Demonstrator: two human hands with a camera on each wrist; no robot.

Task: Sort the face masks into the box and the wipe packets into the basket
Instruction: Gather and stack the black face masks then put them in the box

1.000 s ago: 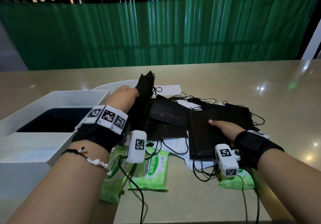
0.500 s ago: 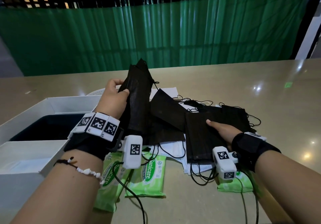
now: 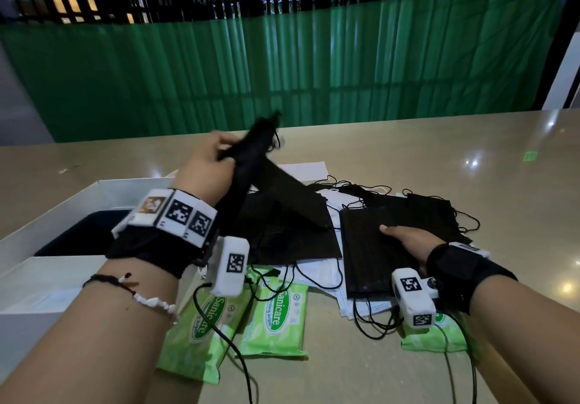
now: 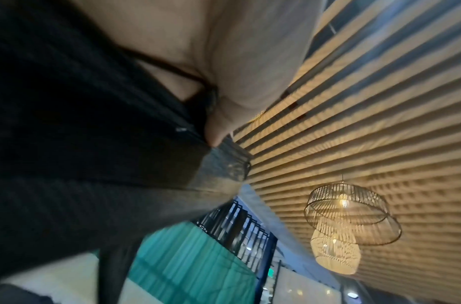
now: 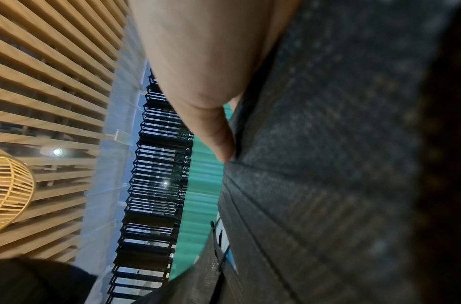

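My left hand grips a bunch of black face masks and holds it up above the pile; in the left wrist view the thumb presses on the dark fabric. My right hand pinches a flat stack of black masks lying on the table, thumb on top. More black and white masks lie between the hands. Green wipe packets lie near the front edge, and a third lies under my right wrist. The white box stands at the left. The basket is mostly hidden behind my left hand.
Black ear loops trail off the pile toward the front. A sheet of white paper lies behind the masks. The beige table runs back to a green curtain. Camera cables hang from both wrists.
My left hand has lifted the bunch of black masks higher and a little leftward off the pile. My right hand has stayed on its stack.
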